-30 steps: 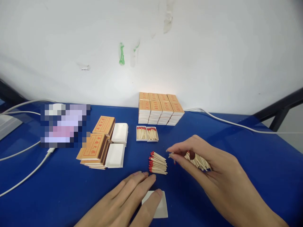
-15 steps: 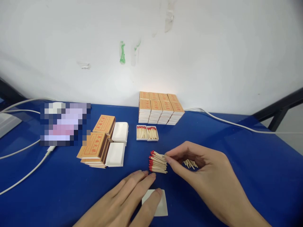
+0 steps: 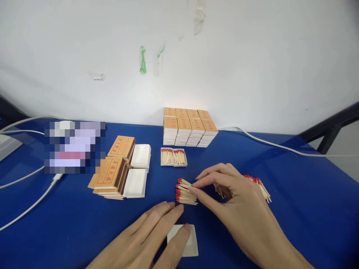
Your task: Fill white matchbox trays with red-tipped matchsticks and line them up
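A small pile of red-headed matches (image 3: 187,195) lies on the blue table, heads to the left. My right hand (image 3: 232,201) reaches it from the right, thumb and forefinger pinched at the tail of a match near the top of the pile. Stretched out beside the pile's lower left is my left hand (image 3: 153,235), its fingers apart and holding nothing. Its thumb lies over a white matchbox tray (image 3: 192,244), partly covering it. More matches (image 3: 262,186) lie beyond my right hand, which hides part of them.
Two trays filled with matches (image 3: 173,157) stand before a block of stacked matchboxes (image 3: 190,125) by the wall. To the left are orange matchbox sleeves (image 3: 110,173) and stacked white trays (image 3: 136,183). A blurred-out object (image 3: 75,145) and white cables (image 3: 36,209) lie farther left.
My right hand has shifted slightly left, its other fingers lifting and spreading, and matches to its right have come into view. My left hand stays in place.
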Demonstrator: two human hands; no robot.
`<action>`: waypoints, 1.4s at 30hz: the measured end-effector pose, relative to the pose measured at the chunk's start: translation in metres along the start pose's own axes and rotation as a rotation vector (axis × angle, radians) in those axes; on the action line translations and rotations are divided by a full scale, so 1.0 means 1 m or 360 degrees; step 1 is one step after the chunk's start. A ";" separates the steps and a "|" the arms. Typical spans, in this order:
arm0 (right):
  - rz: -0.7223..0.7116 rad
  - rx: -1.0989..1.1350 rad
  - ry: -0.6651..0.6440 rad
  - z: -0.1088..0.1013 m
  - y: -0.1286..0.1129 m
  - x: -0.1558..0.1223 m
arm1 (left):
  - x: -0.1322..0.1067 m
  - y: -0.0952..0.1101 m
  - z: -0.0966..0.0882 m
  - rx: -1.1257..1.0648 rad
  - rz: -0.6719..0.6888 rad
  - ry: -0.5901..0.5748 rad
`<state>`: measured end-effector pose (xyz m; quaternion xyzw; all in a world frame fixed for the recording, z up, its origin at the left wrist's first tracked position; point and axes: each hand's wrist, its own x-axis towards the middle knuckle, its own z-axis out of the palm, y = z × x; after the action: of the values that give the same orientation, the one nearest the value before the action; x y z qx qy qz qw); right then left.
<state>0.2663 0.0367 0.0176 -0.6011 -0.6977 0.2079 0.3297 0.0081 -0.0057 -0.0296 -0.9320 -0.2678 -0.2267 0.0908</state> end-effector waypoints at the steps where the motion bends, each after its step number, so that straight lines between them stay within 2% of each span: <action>1: -0.0011 -0.0044 0.0001 -0.002 0.000 0.000 | 0.000 0.000 0.001 0.0010 0.0000 0.0009; 6: -0.0051 -0.0279 0.0112 -0.015 0.004 0.004 | 0.002 -0.001 0.000 0.0040 0.0016 -0.0033; 10: -0.0097 -0.0670 0.0169 -0.024 0.012 0.002 | 0.003 -0.002 -0.005 0.0058 0.0009 -0.0067; 14: -0.0185 -0.1032 0.0253 -0.026 0.017 -0.004 | 0.003 -0.002 -0.005 0.0069 0.0024 -0.0109; 18: -0.0269 -0.1194 0.0204 -0.024 0.018 -0.010 | 0.001 -0.003 -0.004 0.0082 0.0021 -0.0092; 29: -0.0327 -0.1119 0.0160 -0.019 0.020 -0.011 | 0.003 -0.003 -0.004 0.0066 0.0012 -0.0103; 35: -0.0306 -0.0937 0.0174 -0.018 0.015 -0.005 | 0.001 -0.004 -0.007 0.0045 0.0025 -0.0123; 42: -0.0519 -0.0494 -0.0077 -0.011 -0.001 -0.002 | 0.002 -0.003 -0.006 0.0053 0.0005 -0.0087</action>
<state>0.2735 0.0331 0.0253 -0.5188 -0.8169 0.0566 0.2457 0.0054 -0.0044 -0.0233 -0.9367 -0.2724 -0.1964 0.0994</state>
